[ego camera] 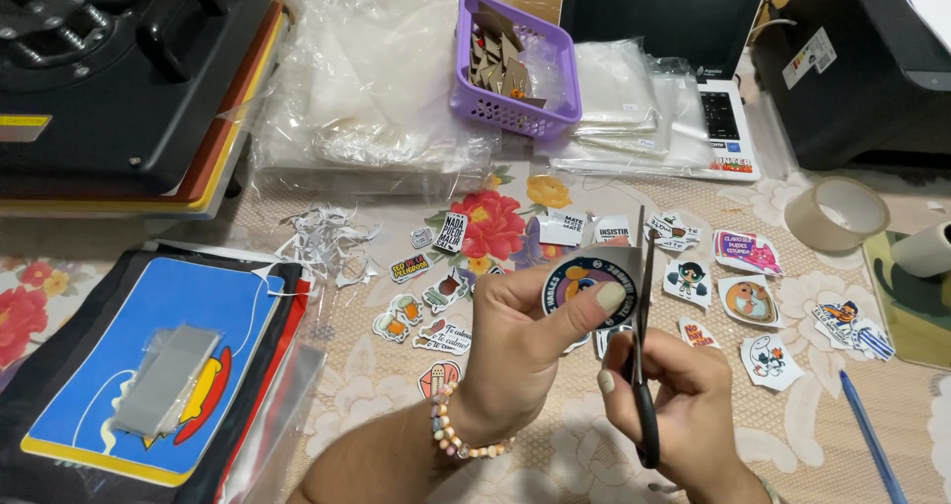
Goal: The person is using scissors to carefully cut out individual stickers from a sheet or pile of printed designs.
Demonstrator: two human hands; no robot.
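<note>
Head view, left hand (515, 351) pinching round sticker (584, 288), right grip (684, 405) clenched on scissors (642, 346), blades seemingly at sticker edge

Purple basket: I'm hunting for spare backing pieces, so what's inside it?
The purple basket holds a loose pile of brown cardboard pieces; whatever lies beneath them is covered.
</note>
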